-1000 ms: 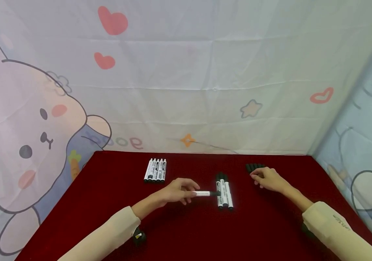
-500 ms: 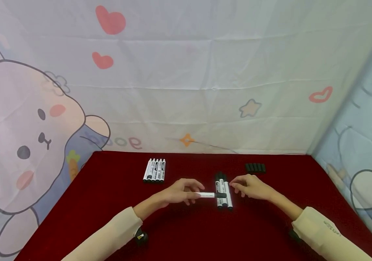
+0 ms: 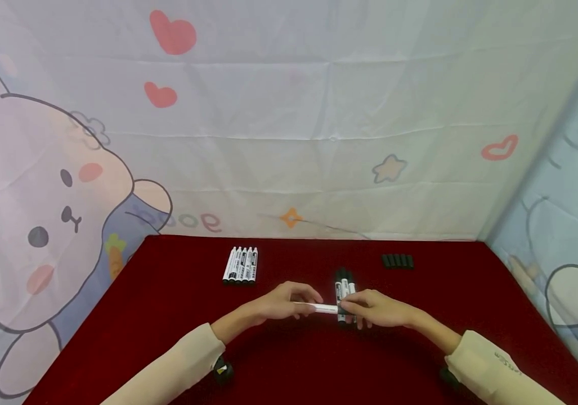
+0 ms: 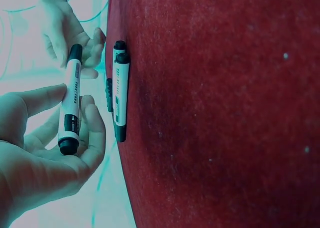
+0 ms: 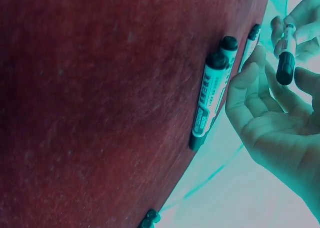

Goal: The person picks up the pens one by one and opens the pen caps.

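Observation:
My left hand [image 3: 286, 301] pinches a white whiteboard marker [image 3: 326, 309] by its barrel, held level above the table. In the left wrist view this marker [image 4: 72, 95] points its black cap [image 4: 75, 52] at the right hand. My right hand [image 3: 380, 308] is around that cap. In the right wrist view the thumb [image 5: 306, 80] lies close beside the cap, while a gap shows between the cap and the curved fingers [image 5: 245, 80]. Beneath the hands lie three capped markers [image 3: 345, 287], side by side and partly hidden by the right hand.
At the back left of the red tablecloth [image 3: 289, 360] lies a row of several uncapped white markers [image 3: 240, 265]. Several loose black caps [image 3: 397, 261] are lined up at the back right. A printed cloth backdrop [image 3: 289, 140] rises behind the table.
My right hand has moved left and nearer, from beside the row of caps to the held marker's cap. The left hand has shifted slightly right, still gripping the marker.

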### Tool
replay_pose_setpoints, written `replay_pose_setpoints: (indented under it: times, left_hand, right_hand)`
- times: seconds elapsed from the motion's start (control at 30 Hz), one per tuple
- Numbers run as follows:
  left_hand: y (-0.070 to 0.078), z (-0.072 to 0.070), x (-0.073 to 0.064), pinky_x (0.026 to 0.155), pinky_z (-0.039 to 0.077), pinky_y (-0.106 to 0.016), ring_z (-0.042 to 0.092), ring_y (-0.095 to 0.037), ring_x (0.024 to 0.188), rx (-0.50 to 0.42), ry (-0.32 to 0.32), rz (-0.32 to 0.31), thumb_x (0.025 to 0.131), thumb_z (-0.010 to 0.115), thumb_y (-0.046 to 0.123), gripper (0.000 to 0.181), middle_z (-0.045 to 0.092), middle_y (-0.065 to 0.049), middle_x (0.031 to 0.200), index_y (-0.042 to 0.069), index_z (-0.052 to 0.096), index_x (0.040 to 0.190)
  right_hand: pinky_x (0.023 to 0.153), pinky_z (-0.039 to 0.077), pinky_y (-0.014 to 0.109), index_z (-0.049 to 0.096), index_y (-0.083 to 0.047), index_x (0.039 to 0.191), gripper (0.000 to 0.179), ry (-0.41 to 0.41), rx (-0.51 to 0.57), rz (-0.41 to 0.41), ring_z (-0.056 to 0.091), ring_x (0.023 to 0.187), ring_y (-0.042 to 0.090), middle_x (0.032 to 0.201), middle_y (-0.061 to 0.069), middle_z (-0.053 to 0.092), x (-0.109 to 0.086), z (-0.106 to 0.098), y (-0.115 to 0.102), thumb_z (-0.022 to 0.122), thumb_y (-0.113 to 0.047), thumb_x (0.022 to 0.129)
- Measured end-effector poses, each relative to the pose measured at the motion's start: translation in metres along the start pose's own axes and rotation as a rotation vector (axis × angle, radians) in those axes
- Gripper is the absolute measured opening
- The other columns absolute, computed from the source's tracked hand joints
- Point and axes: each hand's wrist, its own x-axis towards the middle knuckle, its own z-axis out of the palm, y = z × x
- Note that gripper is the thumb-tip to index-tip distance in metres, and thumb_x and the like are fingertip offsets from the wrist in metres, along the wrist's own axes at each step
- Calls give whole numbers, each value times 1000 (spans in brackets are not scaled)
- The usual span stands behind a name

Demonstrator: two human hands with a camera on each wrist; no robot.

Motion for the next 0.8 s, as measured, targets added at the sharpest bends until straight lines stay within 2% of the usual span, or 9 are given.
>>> replay_pose_setpoints:
  times: [0.1,0.27,0.33,0.4,0.47,0.57,0.63,0.67,0.8]
  left_hand:
    - [-1,2,0,79,56,-30,63,-12,91,14,-7,9,100,65,15,26,71,-10,110,4,69,123]
    - [0,4,1,76,53,-28,63,-13,88,40,-19,26,99,66,13,23,71,-8,104,7,71,121]
    - [0,5,1,73,52,-27,64,-17,86,52,-35,35,99,65,10,22,72,-9,102,9,71,120]
    - [1,5,0,72,52,-26,65,-20,86,71,-59,39,99,64,8,23,71,-10,103,11,71,121]
    - [2,6,0,70,53,-25,66,-20,86,101,-87,54,100,63,6,25,71,-9,107,12,70,123]
    - [4,6,-1,72,53,-21,63,-14,89,188,-130,94,102,60,6,29,67,-8,114,12,68,129]
    - [5,7,-1,75,51,-19,59,-8,91,243,-149,129,102,58,7,30,65,-7,118,12,67,131]
    - [6,7,0,78,51,-18,57,-6,93,267,-156,148,103,57,7,31,65,-8,120,11,67,132]
    - [6,9,2,77,47,-15,53,-1,86,304,-186,186,103,56,7,29,68,-11,114,8,66,131]
  right_hand:
    - [58,51,22,67,0,107,34,-25,18,-10,59,67,7,85,10,65,0,3,-1,45,-25,111]
    - [54,42,18,63,4,106,37,-69,99,-31,46,59,4,70,-2,50,-2,5,-1,46,-28,111]
    - [52,39,19,62,4,106,41,-97,129,-51,42,57,3,68,-6,46,-2,4,-1,44,-32,111]
    - [50,40,20,63,-1,109,42,-125,105,-119,42,55,3,69,-9,46,1,3,11,39,-35,112]
    - [49,39,21,63,-2,111,42,-149,113,-122,42,55,3,70,-10,46,2,2,11,38,-36,112]
    - [51,39,19,64,-4,116,43,-168,112,-73,42,57,4,74,-9,47,1,2,9,38,-37,112]
    - [52,37,17,63,2,117,43,-176,153,15,41,58,4,75,-6,47,-2,4,-5,41,-34,112]
    - [52,36,17,63,3,117,41,-181,155,31,40,58,4,75,-5,47,-2,5,-7,41,-32,112]
    - [51,32,16,60,7,115,37,-205,166,68,36,57,5,75,-3,43,-4,8,-13,39,-23,112]
